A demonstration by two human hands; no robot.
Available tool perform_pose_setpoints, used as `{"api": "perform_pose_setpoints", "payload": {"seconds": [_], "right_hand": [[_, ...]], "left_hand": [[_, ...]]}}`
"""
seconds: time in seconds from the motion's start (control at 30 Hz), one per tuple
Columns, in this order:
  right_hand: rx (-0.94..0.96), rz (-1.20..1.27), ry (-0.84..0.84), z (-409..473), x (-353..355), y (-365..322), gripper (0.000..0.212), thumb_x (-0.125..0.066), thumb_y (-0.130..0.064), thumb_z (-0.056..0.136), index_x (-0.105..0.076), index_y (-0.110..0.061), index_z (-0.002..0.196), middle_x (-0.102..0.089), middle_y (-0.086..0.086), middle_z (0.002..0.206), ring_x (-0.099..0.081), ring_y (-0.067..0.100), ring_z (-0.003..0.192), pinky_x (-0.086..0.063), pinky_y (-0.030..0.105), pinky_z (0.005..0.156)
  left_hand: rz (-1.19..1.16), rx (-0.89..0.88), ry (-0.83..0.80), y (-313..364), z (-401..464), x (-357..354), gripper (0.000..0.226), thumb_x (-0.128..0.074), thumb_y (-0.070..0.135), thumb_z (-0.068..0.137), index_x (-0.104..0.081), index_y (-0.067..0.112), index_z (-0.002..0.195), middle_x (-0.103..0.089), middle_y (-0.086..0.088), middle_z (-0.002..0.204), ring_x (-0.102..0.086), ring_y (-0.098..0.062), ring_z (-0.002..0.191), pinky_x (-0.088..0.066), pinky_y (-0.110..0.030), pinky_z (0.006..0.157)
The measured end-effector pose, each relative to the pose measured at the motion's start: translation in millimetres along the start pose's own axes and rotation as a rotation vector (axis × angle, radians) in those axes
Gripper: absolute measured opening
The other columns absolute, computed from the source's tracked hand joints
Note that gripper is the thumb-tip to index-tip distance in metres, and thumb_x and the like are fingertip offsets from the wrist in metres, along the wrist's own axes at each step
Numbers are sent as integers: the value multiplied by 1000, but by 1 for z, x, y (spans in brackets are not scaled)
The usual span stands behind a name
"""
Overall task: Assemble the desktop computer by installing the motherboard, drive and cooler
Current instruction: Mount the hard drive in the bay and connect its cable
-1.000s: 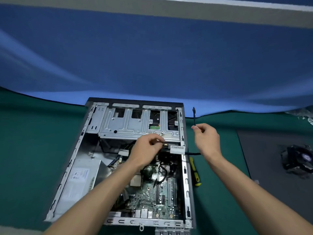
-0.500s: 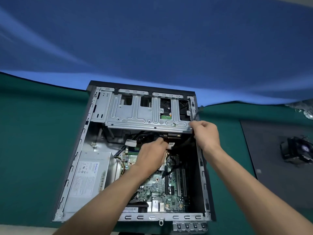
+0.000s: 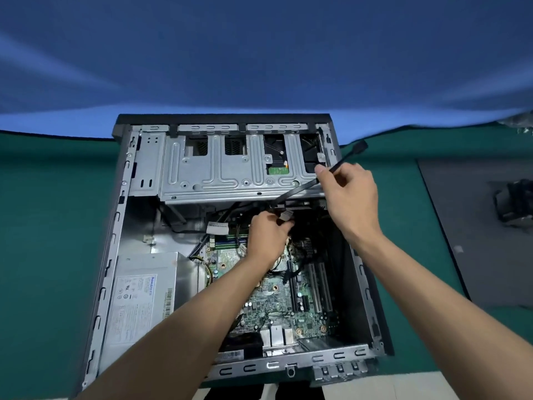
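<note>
The computer case (image 3: 95, 284) lies open on its side beneath both forearms, so the inside faces up and can be reached from above. The motherboard (image 3: 277, 298) sits flat in the case floor, under and nearer than the left hand (image 3: 266, 236); it looks already seated. The drive cage (image 3: 219, 171) spans the far end, beyond both hands, with a drive's green board showing through a cut-out just left of the right hand (image 3: 350, 194). The power supply (image 3: 144, 295) is well to the left of the left forearm.

The right hand is curled round a flat black cable (image 3: 340, 163), lifting its free end up and out past the case's right wall, probably to keep it clear of the board. The left hand pinches a small connector (image 3: 284, 216) just below the cage edge, likely working it toward the drive's socket; the thumb is hidden.

The cooler (image 3: 514, 204) rests far to the right of the right hand on a dark mat (image 3: 476, 255), not yet fitted.

The desk (image 3: 52, 212) is covered in green cloth, and a blue backdrop (image 3: 259, 53) hangs behind it.
</note>
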State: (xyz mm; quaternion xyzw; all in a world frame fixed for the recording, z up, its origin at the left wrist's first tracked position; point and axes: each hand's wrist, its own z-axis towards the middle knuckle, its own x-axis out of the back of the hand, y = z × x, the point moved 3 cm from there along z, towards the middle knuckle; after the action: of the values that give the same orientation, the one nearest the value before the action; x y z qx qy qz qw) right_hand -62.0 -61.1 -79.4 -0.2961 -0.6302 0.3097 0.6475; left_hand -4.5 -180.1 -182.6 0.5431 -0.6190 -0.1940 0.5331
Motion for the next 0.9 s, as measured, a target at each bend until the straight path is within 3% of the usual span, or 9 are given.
{"api": "perform_pose_setpoints", "payload": {"seconds": [0.07,0.17,0.3,0.4,0.5,0.63,0.8,0.9], "right_hand": [[46,-83,-15,-1,-4,3,39,-58,-40,90,-54,-14,61,-50,0,72,-46,22,85,-35,34,75],[57,-133,-8,5,0,7,41,-57,-41,90,-47,-16,59,-46,-2,71,-46,19,72,-31,32,66],[15,-148,1,20,6,16,41,-53,-43,92,-45,-19,60,-50,-2,78,-48,20,74,-28,30,65],[24,-225,24,15,-4,18,42,-49,-47,92,-41,-20,61,-45,-6,72,-46,20,72,-26,30,63],[54,-258,62,9,-8,18,43,-47,-47,93,-36,-22,60,-41,-9,68,-43,19,70,-25,29,63],[37,-243,60,8,-6,20,43,-47,-45,94,-35,-22,60,-40,-9,67,-42,19,69,-24,30,63],[-39,-157,98,5,0,25,45,-49,-42,94,-35,-21,57,-41,-8,66,-42,19,68,-25,30,63],[-37,-153,97,5,0,25,44,-50,-41,94,-36,-20,57,-42,-8,65,-42,19,68,-26,30,63]], "left_hand": [[-65,26,-18,-1,0,-2,15,-66,12,85,-70,-2,79,-69,-16,67,-62,-19,52,-50,-26,52],[-7,3,-153,-3,-8,-9,11,-63,11,88,-67,9,78,-64,-6,51,-58,-7,38,-38,-14,37],[-95,71,-241,-8,-13,-14,8,-61,8,90,-63,4,83,-65,-10,64,-63,-18,43,-50,-26,39],[-28,78,-190,-10,-8,-14,15,-63,11,89,-65,-2,82,-66,-12,56,-57,-15,37,-42,-20,36],[79,26,-125,-8,-3,-13,17,-67,19,86,-70,4,78,-66,-12,56,-58,-14,42,-41,-18,43],[201,-3,-9,-7,4,-9,22,-73,28,80,-70,9,70,-69,-10,68,-60,-27,62,-46,-31,58],[183,-49,23,-6,8,-6,18,-71,20,82,-73,3,84,-71,-13,78,-66,-29,72,-53,-36,65],[180,-85,28,-3,11,-8,19,-70,17,83,-72,-2,80,-71,-16,77,-63,-27,66,-51,-35,64]]}}
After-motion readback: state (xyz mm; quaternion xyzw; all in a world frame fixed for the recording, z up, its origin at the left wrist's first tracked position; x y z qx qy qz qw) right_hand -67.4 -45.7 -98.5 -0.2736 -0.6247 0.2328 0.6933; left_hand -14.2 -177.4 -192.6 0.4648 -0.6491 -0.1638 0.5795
